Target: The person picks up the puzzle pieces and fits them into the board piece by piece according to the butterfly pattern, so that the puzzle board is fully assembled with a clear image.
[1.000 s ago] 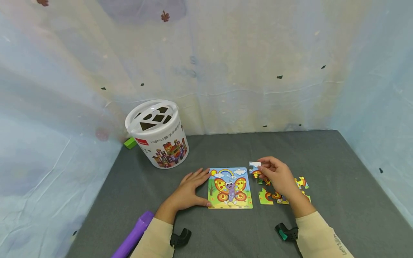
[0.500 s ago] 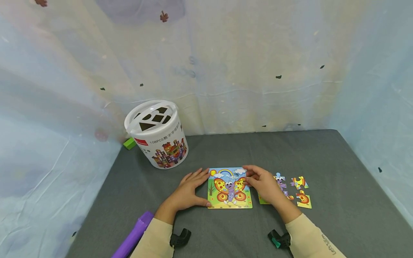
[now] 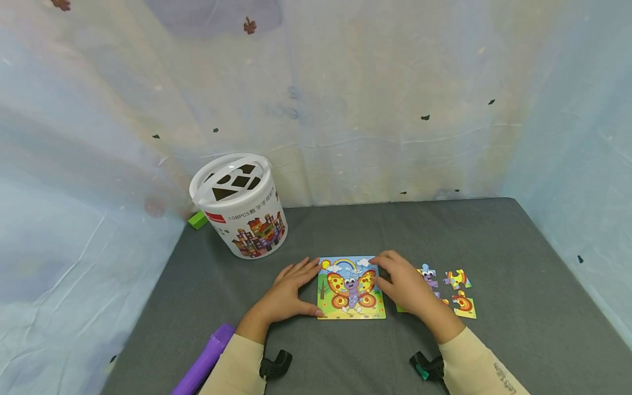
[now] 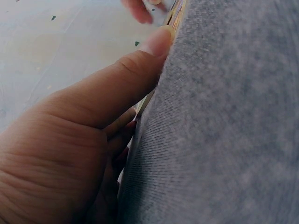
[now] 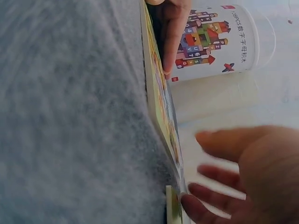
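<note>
A square jigsaw puzzle board with a butterfly picture lies flat on the grey table. My left hand rests at its left edge, the thumb by the lower corner and the fingers by the upper one. At the board's upper right is my right hand. In the right wrist view its thumb stands apart from its fingers, and I see nothing between them. To the right lie several loose puzzle pieces, some partly hidden by the right hand and wrist.
A white bucket with shape holes in its lid stands at the back left, a green block beside it. A purple tube-like object lies by the left forearm. Patterned cloth hangs behind the table.
My right hand has carried a puzzle piece with a white cloud left from the loose pieces to the board's upper right, then let it go. The left hand has stayed in place.
</note>
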Demonstrator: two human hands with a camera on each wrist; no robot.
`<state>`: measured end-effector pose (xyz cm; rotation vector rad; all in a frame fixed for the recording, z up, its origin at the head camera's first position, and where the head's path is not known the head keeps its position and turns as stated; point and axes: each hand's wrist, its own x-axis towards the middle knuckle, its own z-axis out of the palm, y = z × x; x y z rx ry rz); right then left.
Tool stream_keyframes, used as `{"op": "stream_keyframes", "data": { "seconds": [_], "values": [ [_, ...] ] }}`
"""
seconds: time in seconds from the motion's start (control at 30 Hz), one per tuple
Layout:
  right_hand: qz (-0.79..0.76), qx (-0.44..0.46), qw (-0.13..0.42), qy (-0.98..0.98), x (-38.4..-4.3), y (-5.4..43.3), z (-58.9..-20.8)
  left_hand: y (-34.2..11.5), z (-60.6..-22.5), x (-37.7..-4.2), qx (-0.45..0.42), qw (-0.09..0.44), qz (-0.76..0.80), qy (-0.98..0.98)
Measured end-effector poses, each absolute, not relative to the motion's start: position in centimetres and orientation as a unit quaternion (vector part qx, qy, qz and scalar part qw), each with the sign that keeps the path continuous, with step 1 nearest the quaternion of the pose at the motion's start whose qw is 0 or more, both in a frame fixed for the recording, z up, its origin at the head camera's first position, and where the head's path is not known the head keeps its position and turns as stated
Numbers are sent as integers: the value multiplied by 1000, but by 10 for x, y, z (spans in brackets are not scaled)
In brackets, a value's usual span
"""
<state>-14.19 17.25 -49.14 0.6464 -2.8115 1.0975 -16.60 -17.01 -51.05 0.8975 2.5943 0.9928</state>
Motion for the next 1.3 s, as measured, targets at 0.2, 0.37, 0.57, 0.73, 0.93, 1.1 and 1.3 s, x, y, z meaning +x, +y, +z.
{"op": "stream_keyframes", "data": {
  "seconds": [0.2, 0.37, 0.57, 0.73, 0.93, 1.1, 1.3],
  "values": [
    [274, 285, -26, -918, -139, 174, -491, -171, -512, -167, 305, 110, 339, 883],
    [252, 288, -57, -922, -136, 172, -492, -171, -511, -167, 304, 111, 332, 886],
    [220, 282, -59, -932, -130, 164, -493, -171, -510, -166, 302, 113, 333, 886],
    [216, 264, -77, -937, -125, 158, -489, -171, -511, -166, 306, 110, 338, 883],
    [214, 260, -74, -939, -124, 158, -490, -170, -510, -166, 306, 109, 336, 884],
    [216, 256, -76, -939, -124, 158, -488, -171, -509, -165, 306, 110, 331, 886],
    [254, 253, -81, -930, -128, 161, -492, -171, -509, -165, 305, 111, 333, 886]
  ]
}}
